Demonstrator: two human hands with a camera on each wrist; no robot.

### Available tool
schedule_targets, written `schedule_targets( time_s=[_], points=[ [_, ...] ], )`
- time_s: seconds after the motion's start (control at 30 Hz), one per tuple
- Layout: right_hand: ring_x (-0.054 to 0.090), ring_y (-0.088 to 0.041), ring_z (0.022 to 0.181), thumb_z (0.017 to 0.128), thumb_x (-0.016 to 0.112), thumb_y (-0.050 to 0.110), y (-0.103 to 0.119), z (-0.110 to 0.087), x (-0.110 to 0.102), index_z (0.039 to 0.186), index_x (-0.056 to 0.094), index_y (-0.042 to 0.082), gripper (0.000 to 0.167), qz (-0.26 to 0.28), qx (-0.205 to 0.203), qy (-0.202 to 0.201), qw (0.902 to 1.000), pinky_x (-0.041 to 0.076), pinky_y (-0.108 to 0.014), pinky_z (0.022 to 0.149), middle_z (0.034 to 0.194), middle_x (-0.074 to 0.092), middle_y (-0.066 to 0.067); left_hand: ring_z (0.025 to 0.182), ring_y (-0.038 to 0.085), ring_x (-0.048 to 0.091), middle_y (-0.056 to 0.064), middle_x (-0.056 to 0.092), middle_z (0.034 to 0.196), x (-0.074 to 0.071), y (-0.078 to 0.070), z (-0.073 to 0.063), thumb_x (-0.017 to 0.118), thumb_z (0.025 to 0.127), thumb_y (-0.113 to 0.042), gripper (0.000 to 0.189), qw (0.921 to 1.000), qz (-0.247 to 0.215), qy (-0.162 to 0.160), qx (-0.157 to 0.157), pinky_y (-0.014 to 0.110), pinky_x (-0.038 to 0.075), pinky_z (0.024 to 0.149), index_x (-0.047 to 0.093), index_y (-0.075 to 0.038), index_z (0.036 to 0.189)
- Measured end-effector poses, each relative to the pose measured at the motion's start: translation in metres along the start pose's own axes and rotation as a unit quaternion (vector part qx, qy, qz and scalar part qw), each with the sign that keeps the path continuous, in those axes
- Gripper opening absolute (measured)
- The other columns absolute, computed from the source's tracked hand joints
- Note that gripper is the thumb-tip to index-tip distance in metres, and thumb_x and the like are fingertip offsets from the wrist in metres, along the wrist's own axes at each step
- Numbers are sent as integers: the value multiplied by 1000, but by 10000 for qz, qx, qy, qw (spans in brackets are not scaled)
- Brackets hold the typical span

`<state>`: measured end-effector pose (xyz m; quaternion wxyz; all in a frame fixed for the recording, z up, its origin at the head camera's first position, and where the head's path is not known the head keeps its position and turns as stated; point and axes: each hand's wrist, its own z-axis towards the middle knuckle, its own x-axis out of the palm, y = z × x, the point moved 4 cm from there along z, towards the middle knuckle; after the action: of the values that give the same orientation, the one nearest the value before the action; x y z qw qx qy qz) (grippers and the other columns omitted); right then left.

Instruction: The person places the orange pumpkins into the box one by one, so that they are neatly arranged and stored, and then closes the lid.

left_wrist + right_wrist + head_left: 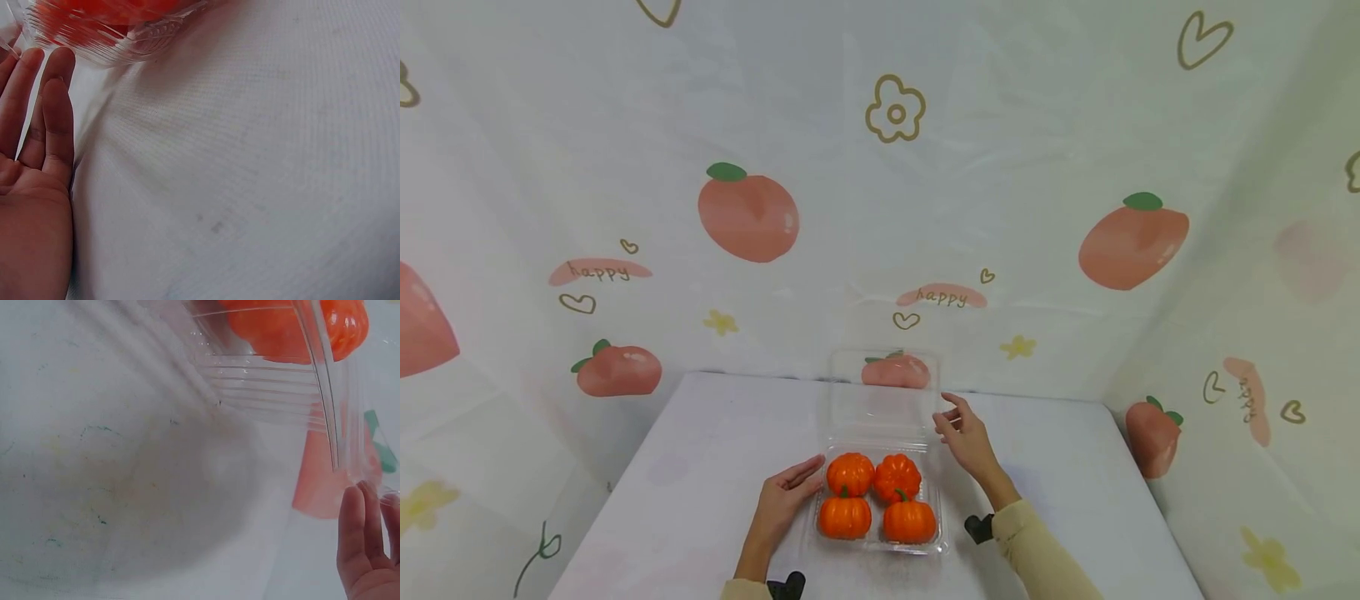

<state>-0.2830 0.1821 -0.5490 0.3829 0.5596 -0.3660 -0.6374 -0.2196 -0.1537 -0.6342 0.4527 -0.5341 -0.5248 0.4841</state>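
Note:
A clear plastic clamshell box (934, 497) lies on the table with its lid (880, 410) raised at the back. Several small orange pumpkins (844, 518) fill the base in two rows. My left hand (778, 502) is at the box's left side, its fingers (55, 115) extended and the tips right at the ribbed wall. On the other side, my right hand (967, 443) is up at the lid's right edge. In the right wrist view its fingertips (353, 506) meet the edge of the clear plastic, with the fingers fairly straight.
A white cloth covers the table (715, 433). Behind it and at both sides hangs a pale curtain (1000, 150) printed with peaches, hearts and flowers. Dark heart-shaped pieces (979, 527) sit at both wrists.

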Motion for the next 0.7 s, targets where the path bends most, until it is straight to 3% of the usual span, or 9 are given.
schedule_targets(
  time_s=[0.17,0.37,0.7],
  points=[
    [72,-34,87,102,63,29,0,-4,-1,141,56,13,43,190,-92,-6,9998,63,-28,72,99,69,-16,110,-9,66,7,70,135,2,0,0,80,89,-27,48,10000,-15,11,-70,16,57,90,69,-9,132],
    [73,-35,93,103,61,34,-1,-10,-2,131,61,14,34,407,-182,-105,9990,63,-27,70,98,70,-16,110,-8,67,8,69,136,1,3,2,80,88,-32,51,10000,-30,10,-93,18,58,91,69,-9,132],
    [71,-39,98,106,55,33,-5,-25,-7,112,66,9,27,86,-544,-445,9975,63,-27,71,104,76,-19,110,-6,68,9,70,135,0,3,3,80,88,-29,49,9999,-99,32,-107,17,58,90,69,-8,131]
  ],
)
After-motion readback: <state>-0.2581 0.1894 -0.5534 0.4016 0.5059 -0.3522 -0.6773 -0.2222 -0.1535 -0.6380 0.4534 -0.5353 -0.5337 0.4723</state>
